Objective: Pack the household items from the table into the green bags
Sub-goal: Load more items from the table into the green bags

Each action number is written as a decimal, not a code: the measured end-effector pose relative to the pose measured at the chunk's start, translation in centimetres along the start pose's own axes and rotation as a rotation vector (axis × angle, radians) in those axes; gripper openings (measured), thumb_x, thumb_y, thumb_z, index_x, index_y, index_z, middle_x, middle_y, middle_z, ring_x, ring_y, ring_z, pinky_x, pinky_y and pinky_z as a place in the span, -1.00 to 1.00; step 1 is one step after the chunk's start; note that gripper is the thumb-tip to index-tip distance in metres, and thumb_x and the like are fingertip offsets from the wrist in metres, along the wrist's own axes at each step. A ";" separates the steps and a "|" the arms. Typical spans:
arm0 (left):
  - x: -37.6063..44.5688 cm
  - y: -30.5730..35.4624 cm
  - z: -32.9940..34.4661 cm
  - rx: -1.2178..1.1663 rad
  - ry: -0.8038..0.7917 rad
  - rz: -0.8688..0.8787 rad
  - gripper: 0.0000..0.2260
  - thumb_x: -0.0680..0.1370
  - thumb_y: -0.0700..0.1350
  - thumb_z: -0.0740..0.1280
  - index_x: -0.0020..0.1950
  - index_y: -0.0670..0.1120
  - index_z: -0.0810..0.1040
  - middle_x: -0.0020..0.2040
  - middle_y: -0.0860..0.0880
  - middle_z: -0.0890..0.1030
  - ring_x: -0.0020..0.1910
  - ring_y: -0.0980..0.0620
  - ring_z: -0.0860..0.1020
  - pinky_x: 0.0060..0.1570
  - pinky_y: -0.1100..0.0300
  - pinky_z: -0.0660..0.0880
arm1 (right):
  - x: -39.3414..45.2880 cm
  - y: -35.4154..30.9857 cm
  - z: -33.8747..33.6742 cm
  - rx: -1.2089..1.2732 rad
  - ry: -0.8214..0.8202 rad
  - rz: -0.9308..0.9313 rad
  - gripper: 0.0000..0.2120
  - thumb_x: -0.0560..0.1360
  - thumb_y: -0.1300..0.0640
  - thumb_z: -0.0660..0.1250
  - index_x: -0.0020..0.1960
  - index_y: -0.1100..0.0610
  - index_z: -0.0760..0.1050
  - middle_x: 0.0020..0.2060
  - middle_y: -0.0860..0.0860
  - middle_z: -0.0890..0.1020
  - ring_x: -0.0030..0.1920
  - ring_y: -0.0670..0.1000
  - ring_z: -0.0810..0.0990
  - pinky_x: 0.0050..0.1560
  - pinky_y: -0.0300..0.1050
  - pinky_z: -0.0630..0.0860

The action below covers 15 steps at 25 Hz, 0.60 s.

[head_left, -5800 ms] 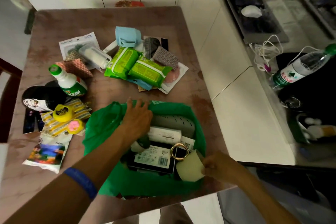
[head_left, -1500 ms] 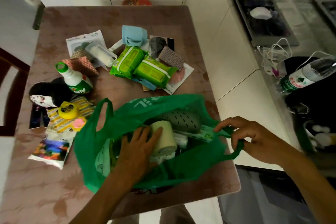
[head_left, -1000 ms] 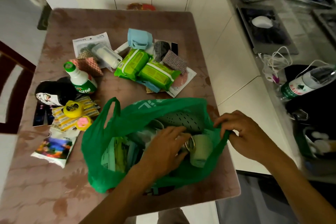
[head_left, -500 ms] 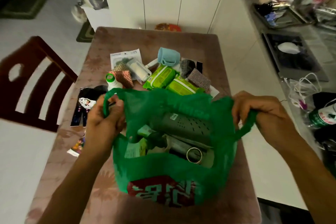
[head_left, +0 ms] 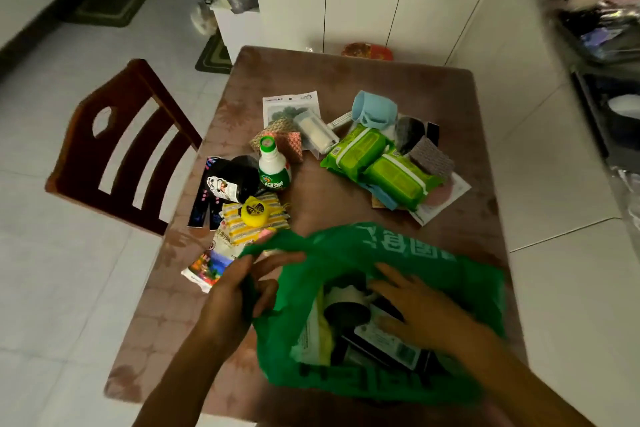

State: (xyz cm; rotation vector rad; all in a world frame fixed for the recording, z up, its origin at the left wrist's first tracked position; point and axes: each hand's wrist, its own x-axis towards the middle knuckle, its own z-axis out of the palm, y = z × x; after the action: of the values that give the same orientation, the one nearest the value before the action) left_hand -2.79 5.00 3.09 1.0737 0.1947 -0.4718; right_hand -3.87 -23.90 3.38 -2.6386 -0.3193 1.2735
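Left hand (head_left: 239, 291) fingers (head_left: 273, 258) pinch the left handle/rim of the crinkly green plastic bag (head_left: 398, 253), holding that side up. Right hand (head_left: 420, 312) reaches into the bag mouth, fingers spread and mostly straight, resting over the contents; motion blur, so cannot tell if they grip anything.

Bag sits at the near edge of the brown patterned bench (head_left: 346, 80), mouth open upward. Inside: a white roll with a dark core (head_left: 346, 302), a flat dark pack with a white barcode label (head_left: 391, 340), a pale yellow-white packet (head_left: 315, 336) against the left wall. Rest is blurred.

Still loose on the bench:
- two glossy green wipe packs (head_left: 381, 163), soft, rectangular
- light blue silicone cup (head_left: 374, 111) on its side
- grey textured scrub pad (head_left: 431, 159)
- white bottle with a green cap (head_left: 272, 166), upright
- yellow round disc (head_left: 254, 213) on a yellow-striped cloth pack (head_left: 242, 229)
- black roll with a white label (head_left: 228, 184)
- clear-sleeved white roll (head_left: 317, 130)
- colourful printed pouch (head_left: 207, 267), just beside the left hand

Dark wooden slat-back chair (head_left: 117, 149) left of the bench.
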 end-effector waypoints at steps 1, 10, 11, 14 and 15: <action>0.2 0.3 -1.2 -0.165 -0.078 0.026 -0.55 0.57 0.03 0.15 0.44 -0.07 0.34 0.29 -0.24 0.55 -0.49 0.04 0.43 -0.40 0.23 0.40 | -0.3 1.2 0.8 -0.046 -0.050 0.093 -0.31 0.57 -0.18 0.22 0.57 -0.15 -0.06 0.57 -0.06 -0.26 0.56 0.17 -0.07 0.40 0.12 0.34; 11.4 -1.0 -7.2 1.793 0.148 -0.058 -0.26 0.48 0.02 0.40 0.57 0.09 0.09 0.59 -0.11 0.04 0.50 -0.27 0.13 0.38 -0.24 0.25 | -1.4 -0.2 -1.6 0.004 0.605 -0.057 -0.46 0.56 0.02 0.27 0.51 0.02 0.24 0.57 -0.04 0.08 0.48 0.10 0.22 0.37 0.01 0.35; 12.6 -1.3 -7.7 1.908 0.101 -0.108 -0.22 0.48 0.03 0.39 0.57 0.15 0.01 0.60 -0.09 -0.05 0.50 -0.29 0.09 0.38 -0.26 0.24 | -1.3 -0.4 -1.6 0.028 0.648 -0.052 -0.50 0.56 0.06 0.29 0.47 0.04 0.32 0.56 -0.03 0.15 0.45 0.11 0.27 0.35 0.02 0.37; 15.0 -2.2 -8.4 2.091 0.141 -0.078 -0.40 0.54 0.07 0.28 0.53 0.17 0.10 0.56 -0.16 0.06 0.41 -0.36 0.23 0.19 -0.22 0.46 | -1.8 0.2 -0.7 0.102 0.738 -0.035 -0.62 0.52 0.19 0.36 0.34 0.11 0.49 0.47 0.05 0.35 0.37 0.13 0.39 0.33 0.06 0.41; 15.4 -2.1 -8.3 2.127 0.199 -0.063 -0.45 0.56 0.08 0.26 0.51 0.15 0.15 0.50 -0.20 0.14 0.33 -0.37 0.32 0.11 -0.17 0.52 | -2.2 0.3 -0.4 0.102 0.774 -0.046 -0.65 0.50 0.24 0.37 0.28 0.14 0.53 0.41 0.08 0.43 0.33 0.14 0.44 0.30 0.10 0.44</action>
State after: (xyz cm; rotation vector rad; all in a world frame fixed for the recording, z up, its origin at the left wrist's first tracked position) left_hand 10.52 7.26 -8.32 3.1988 -0.2247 -0.5445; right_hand -4.86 -24.87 5.16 -2.7597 -0.1740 0.1825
